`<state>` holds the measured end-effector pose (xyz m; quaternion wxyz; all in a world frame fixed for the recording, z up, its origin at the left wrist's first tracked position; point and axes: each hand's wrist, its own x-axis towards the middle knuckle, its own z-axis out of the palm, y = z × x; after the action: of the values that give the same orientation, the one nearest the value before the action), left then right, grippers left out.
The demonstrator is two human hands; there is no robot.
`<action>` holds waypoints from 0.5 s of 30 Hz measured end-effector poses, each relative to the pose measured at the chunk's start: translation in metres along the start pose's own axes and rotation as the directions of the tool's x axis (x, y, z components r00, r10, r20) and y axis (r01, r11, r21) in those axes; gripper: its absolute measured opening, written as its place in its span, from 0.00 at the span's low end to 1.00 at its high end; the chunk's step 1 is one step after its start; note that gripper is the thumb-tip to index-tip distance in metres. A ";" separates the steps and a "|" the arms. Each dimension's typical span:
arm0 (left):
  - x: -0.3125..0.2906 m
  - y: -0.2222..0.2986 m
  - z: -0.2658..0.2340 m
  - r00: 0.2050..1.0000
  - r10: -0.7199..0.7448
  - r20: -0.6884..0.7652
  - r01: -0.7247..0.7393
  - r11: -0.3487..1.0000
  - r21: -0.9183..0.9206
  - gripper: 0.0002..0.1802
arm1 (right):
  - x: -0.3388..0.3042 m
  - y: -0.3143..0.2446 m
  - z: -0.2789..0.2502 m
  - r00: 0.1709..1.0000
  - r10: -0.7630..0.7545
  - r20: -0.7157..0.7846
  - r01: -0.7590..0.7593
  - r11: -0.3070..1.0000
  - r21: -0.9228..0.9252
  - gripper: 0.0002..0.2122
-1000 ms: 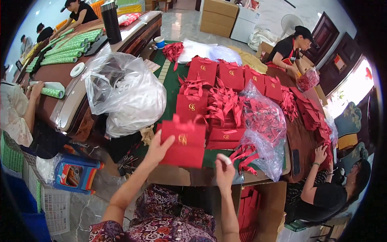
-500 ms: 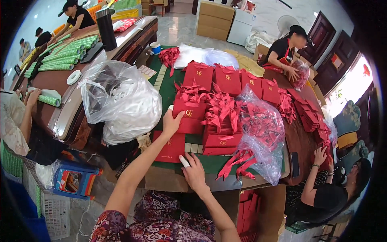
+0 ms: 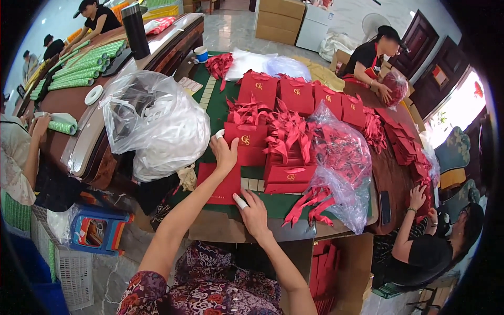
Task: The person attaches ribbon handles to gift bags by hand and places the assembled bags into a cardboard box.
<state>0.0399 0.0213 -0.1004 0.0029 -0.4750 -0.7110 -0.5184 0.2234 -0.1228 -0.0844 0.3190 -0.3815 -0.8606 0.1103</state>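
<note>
A flat red gift bag (image 3: 229,186) lies at the near table edge, partly under my left forearm. My left hand (image 3: 224,153) is open at the left edge of a stack of red gift bags (image 3: 252,143) with a gold emblem, its thumb near the stack's edge. My right hand (image 3: 253,214) rests open by the flat bag's lower right corner, fingers stretched out. White coverings wrap a finger on each hand. To the right stands another stack of red gift bags (image 3: 289,181), with loose red ribbon handles (image 3: 289,137) above it.
A clear bag of white ribbon (image 3: 170,126) sits at left, a clear bag of red ribbons (image 3: 344,152) at right. More red bags (image 3: 258,90) stand behind. An open carton (image 3: 344,270) holds red bags below the table. A phone (image 3: 385,206) lies near a co-worker (image 3: 430,252).
My left thumb has drawn back from the stacked bag's face toward its left edge. My right hand stays by the flat bag. The whole view has shifted slightly.
</note>
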 end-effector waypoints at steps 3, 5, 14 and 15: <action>0.000 0.001 0.003 0.998 -0.068 -0.001 0.068 0.998 0.020 0.32 | -0.006 0.001 0.001 0.999 -0.053 0.004 0.053 0.999 0.001 0.21; 0.002 -0.007 0.002 0.995 -0.098 0.018 0.099 0.995 -0.009 0.32 | -0.018 -0.003 -0.004 0.999 -0.047 0.005 0.047 0.999 0.028 0.21; -0.010 0.011 -0.023 0.990 -0.105 0.097 0.112 0.992 -0.062 0.40 | -0.095 -0.016 -0.058 0.993 0.101 0.058 -0.108 0.985 0.133 0.18; -0.019 0.021 -0.030 0.989 -0.107 0.102 0.113 0.992 -0.060 0.40 | -0.102 -0.009 -0.064 0.984 0.176 0.034 -0.179 0.969 0.170 0.17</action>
<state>0.0501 -0.0134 -0.0809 -0.0764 -0.4600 -0.7180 -0.5167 0.3104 -0.2065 -0.0782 0.3316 -0.4270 -0.8131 0.2158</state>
